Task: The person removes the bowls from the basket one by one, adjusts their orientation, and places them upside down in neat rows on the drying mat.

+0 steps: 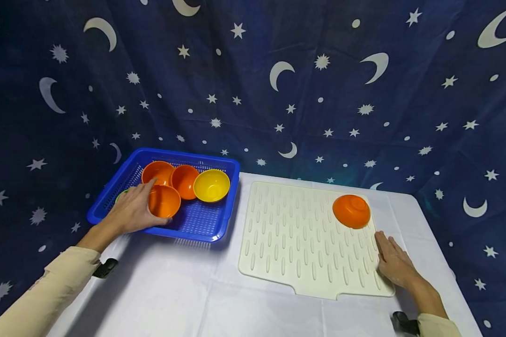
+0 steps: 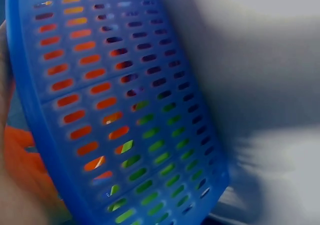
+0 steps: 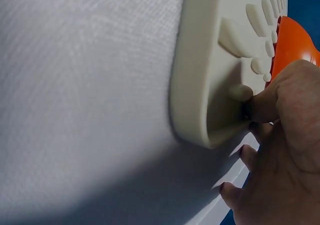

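Note:
My left hand [image 1: 132, 208] reaches into the blue basket [image 1: 231, 206] and grips an orange bowl [image 1: 164, 202], fingers on its far side and thumb at its near rim. Behind that bowl sit two more orange bowls [image 1: 184, 181] and a yellow bowl [image 1: 212, 186]. A green item [image 1: 121, 194] is mostly hidden by my hand; green also shows through the basket's slots in the left wrist view. My right hand [image 1: 395, 260] touches the right edge of a cream draining mat [image 1: 295, 234], its thumb over the raised rim in the right wrist view. An upturned orange bowl [image 1: 351, 211] lies on the mat.
A white cloth [image 1: 173, 285] covers the table beneath the basket and mat. Close behind the table hangs a dark blue curtain [image 1: 253, 93] with moons and stars, which also runs along both sides.

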Tool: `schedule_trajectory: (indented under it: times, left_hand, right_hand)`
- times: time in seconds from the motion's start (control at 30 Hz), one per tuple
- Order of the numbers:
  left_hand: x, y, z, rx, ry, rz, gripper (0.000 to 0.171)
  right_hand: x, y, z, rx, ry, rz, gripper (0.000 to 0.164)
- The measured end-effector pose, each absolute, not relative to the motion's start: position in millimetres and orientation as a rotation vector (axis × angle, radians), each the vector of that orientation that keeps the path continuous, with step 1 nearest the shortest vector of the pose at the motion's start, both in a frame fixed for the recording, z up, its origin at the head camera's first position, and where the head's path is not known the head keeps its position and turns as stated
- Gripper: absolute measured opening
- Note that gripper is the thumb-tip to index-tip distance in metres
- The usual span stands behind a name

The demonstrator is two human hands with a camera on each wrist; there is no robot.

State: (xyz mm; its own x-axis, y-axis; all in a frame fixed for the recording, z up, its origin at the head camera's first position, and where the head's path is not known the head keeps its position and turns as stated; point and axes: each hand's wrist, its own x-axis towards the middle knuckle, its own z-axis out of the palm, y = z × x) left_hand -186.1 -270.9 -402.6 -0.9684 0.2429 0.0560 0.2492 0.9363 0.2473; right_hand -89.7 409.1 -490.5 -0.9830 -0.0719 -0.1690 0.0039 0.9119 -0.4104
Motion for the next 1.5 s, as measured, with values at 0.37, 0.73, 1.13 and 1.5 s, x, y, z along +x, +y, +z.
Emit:
schedule_trajectory:
  times: [0.37, 0.73, 1.13, 1.5]
  left_hand:
    - [-177, -259, -413, -0.388, -2.801, -0.492, 0.117]
    - [-168, -224, -406, -0.381, -2.672, -0.641, 0.11]
    - [-160, -188, -397, -0.408, -2.64, -0.74, 0.112]
    - [-160, -164, -394, -0.448, -2.606, -0.806, 0.11]
  right_hand:
    - [-85, 407, -492, -0.038, 2.884, -0.628, 0.058]
    - [-84, 405, -490, -0.029, 2.909, -0.619, 0.054]
    - [-82, 403, -496, 0.024, 2.925, -0.69, 0.056]
    - [-85, 403, -496, 0.043, 2.902, -0.724, 0.057]
